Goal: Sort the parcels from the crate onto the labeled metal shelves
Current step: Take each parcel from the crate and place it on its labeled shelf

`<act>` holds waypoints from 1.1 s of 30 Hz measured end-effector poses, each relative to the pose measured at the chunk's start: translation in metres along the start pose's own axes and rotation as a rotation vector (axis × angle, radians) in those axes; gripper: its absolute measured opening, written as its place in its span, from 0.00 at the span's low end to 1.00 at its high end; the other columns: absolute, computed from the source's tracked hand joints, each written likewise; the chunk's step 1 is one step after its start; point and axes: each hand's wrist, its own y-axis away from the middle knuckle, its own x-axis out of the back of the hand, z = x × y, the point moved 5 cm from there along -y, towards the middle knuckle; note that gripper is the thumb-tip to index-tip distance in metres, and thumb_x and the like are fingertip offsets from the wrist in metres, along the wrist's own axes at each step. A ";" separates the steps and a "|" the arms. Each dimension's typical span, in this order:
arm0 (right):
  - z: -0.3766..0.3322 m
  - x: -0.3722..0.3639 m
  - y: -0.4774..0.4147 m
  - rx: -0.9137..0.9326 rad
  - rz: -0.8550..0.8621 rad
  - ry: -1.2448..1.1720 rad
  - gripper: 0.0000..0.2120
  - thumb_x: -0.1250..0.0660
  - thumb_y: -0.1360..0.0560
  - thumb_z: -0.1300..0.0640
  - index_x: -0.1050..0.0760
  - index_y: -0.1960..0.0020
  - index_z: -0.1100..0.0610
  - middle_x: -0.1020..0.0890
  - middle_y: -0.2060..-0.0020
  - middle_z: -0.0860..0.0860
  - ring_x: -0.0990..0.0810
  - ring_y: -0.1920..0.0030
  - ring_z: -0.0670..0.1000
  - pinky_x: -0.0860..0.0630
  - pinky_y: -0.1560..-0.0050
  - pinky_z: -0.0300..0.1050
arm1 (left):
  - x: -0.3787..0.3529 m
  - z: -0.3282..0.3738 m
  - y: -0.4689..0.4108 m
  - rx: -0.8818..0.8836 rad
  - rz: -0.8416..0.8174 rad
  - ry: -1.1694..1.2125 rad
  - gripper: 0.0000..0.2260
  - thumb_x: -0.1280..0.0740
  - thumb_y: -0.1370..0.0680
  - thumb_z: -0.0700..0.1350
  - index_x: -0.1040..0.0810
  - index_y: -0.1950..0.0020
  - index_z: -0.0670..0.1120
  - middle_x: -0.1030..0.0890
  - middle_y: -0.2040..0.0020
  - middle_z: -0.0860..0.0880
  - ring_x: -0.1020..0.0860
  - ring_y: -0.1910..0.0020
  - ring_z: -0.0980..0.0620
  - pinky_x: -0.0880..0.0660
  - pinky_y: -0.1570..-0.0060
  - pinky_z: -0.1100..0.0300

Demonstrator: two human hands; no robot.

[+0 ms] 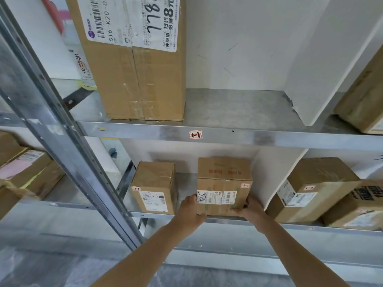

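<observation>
Lower centre of frame: cardboard parcel (pixel 224 179) sits at the front edge of the lower metal shelf (pixel 290 226), left hand (pixel 191 211) gripping its left side, right hand (pixel 249 208) its lower right corner, fingers curled onto the cardboard.
</observation>
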 end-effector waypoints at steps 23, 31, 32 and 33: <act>-0.133 -0.143 0.091 0.357 -0.255 0.075 0.17 0.31 0.29 0.75 0.27 0.49 0.56 0.21 0.55 0.55 0.21 0.55 0.52 0.24 0.47 0.46 | 0.119 -0.009 0.064 -0.260 0.286 -0.136 0.29 0.35 0.22 0.45 0.42 0.25 0.40 0.33 0.31 0.42 0.32 0.33 0.45 0.36 0.38 0.61; -0.142 -0.171 0.072 0.299 -0.104 0.286 0.57 0.17 0.42 0.48 0.49 0.25 0.48 0.37 0.27 0.52 0.31 0.30 0.56 0.29 0.31 0.56 | 0.156 -0.049 0.075 -0.227 0.455 -0.225 0.28 0.37 0.21 0.46 0.44 0.24 0.44 0.39 0.27 0.48 0.39 0.28 0.50 0.36 0.31 0.57; -0.144 -0.171 0.072 0.296 -0.104 0.343 0.57 0.18 0.39 0.51 0.52 0.23 0.49 0.41 0.25 0.52 0.36 0.26 0.56 0.34 0.28 0.55 | 0.157 -0.057 0.071 -0.196 0.460 -0.264 0.30 0.36 0.22 0.46 0.45 0.24 0.43 0.40 0.26 0.47 0.42 0.27 0.49 0.38 0.29 0.56; -0.146 -0.172 0.070 0.305 -0.117 0.399 0.57 0.18 0.37 0.54 0.54 0.21 0.50 0.45 0.23 0.52 0.40 0.24 0.56 0.37 0.26 0.54 | 0.157 -0.063 0.067 -0.165 0.467 -0.301 0.31 0.36 0.22 0.47 0.46 0.24 0.42 0.42 0.26 0.47 0.44 0.26 0.48 0.40 0.27 0.56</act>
